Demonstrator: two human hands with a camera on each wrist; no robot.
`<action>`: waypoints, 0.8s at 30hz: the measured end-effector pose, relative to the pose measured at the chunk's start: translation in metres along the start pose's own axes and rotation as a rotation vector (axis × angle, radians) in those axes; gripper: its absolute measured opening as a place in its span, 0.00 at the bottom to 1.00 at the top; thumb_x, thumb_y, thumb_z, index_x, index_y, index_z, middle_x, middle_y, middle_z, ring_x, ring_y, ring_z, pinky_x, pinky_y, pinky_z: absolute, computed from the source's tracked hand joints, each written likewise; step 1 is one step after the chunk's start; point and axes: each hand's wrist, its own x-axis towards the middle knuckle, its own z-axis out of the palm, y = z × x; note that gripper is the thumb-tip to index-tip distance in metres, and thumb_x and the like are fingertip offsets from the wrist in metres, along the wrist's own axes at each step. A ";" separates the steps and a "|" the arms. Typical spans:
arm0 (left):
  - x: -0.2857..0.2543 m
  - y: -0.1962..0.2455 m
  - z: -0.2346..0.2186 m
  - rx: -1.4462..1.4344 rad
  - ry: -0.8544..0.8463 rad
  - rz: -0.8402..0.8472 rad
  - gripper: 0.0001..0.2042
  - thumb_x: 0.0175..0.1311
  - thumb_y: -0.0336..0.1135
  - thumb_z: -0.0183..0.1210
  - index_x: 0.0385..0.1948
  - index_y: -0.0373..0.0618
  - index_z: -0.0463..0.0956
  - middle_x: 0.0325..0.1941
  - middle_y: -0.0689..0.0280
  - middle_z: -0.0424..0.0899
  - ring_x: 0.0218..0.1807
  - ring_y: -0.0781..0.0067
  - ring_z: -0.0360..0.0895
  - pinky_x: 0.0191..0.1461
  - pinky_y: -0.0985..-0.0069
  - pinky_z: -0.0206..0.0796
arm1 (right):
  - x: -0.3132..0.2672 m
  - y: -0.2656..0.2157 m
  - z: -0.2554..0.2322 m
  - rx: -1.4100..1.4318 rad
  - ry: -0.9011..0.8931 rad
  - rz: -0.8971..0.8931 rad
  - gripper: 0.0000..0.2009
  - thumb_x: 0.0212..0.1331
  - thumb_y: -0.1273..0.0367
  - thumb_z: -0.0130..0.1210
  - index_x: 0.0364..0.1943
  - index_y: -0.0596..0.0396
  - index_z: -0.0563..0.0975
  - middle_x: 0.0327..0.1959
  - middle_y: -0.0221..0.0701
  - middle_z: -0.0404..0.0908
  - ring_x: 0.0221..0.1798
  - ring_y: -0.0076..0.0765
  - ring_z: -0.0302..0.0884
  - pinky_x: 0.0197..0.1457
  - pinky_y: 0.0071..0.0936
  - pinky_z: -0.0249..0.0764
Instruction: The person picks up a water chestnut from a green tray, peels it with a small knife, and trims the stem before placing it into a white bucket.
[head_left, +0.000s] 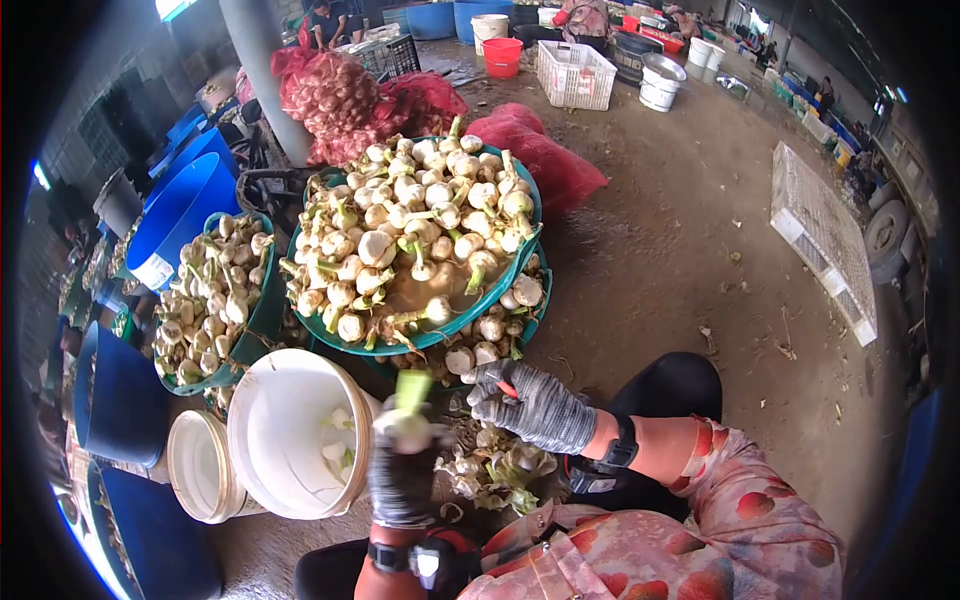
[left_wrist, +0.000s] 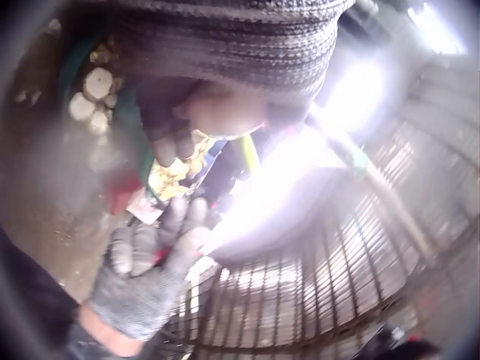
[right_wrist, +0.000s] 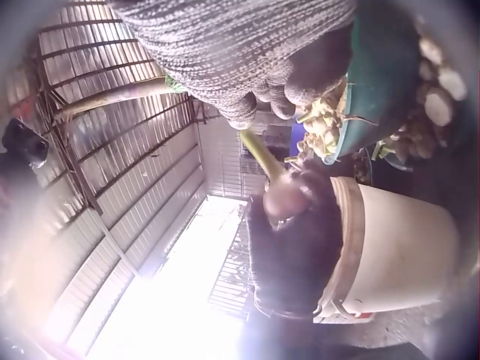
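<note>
A pale bulb (head_left: 408, 432) with a short green stem (head_left: 413, 390) is gripped by the gloved left hand (head_left: 405, 480), beside the large white bucket (head_left: 300, 440). To its right, the gloved right hand (head_left: 535, 408) has curled fingers round a small red tool (head_left: 508, 388); its blade cannot be made out. In the right wrist view the bulb (right_wrist: 285, 201) sits in the left hand (right_wrist: 296, 251), its stem (right_wrist: 260, 154) pointing at the right hand's (right_wrist: 240, 67) fingertips. The left wrist view shows the right hand (left_wrist: 146, 274) below the left hand (left_wrist: 225, 56).
A green tub (head_left: 535, 225) heaped with bulbs (head_left: 400, 210) stands in front. Another full tub (head_left: 262, 300) and a smaller white bucket (head_left: 200, 465) are at the left. Peelings (head_left: 495, 475) lie on the floor between the legs. Red net sacks (head_left: 540, 165) rest behind.
</note>
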 end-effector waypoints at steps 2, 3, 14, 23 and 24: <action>0.002 0.024 -0.016 -0.401 0.097 0.161 0.35 0.66 0.60 0.55 0.61 0.36 0.67 0.55 0.54 0.77 0.47 0.62 0.79 0.54 0.66 0.75 | 0.001 -0.004 -0.010 0.110 -0.028 0.078 0.18 0.65 0.64 0.62 0.54 0.59 0.76 0.42 0.36 0.84 0.46 0.31 0.82 0.54 0.30 0.77; 0.005 0.036 -0.024 -0.410 0.255 0.211 0.36 0.66 0.62 0.54 0.61 0.34 0.68 0.57 0.54 0.77 0.48 0.64 0.78 0.53 0.68 0.74 | 0.000 -0.009 -0.016 0.053 -0.037 0.086 0.18 0.65 0.64 0.62 0.55 0.58 0.76 0.44 0.35 0.84 0.46 0.29 0.82 0.54 0.30 0.77; 0.133 0.035 0.061 0.599 0.208 0.123 0.19 0.72 0.39 0.55 0.61 0.42 0.70 0.45 0.60 0.84 0.26 0.73 0.80 0.33 0.77 0.76 | -0.013 -0.005 -0.009 0.133 -0.207 0.143 0.15 0.68 0.61 0.59 0.54 0.49 0.76 0.41 0.33 0.80 0.42 0.30 0.79 0.49 0.30 0.77; 0.278 -0.031 0.125 1.513 -0.348 0.421 0.21 0.60 0.26 0.61 0.57 0.51 0.78 0.51 0.59 0.83 0.51 0.63 0.80 0.58 0.71 0.71 | -0.015 -0.002 -0.029 0.136 -0.203 -0.049 0.17 0.66 0.70 0.57 0.58 0.55 0.74 0.49 0.37 0.79 0.55 0.35 0.79 0.57 0.31 0.75; 0.285 -0.035 0.131 1.617 -0.520 0.676 0.23 0.57 0.24 0.61 0.57 0.53 0.78 0.57 0.57 0.81 0.56 0.58 0.80 0.61 0.68 0.71 | -0.013 -0.004 -0.034 0.067 -0.228 -0.019 0.18 0.66 0.70 0.57 0.59 0.55 0.73 0.51 0.38 0.79 0.57 0.37 0.79 0.59 0.33 0.75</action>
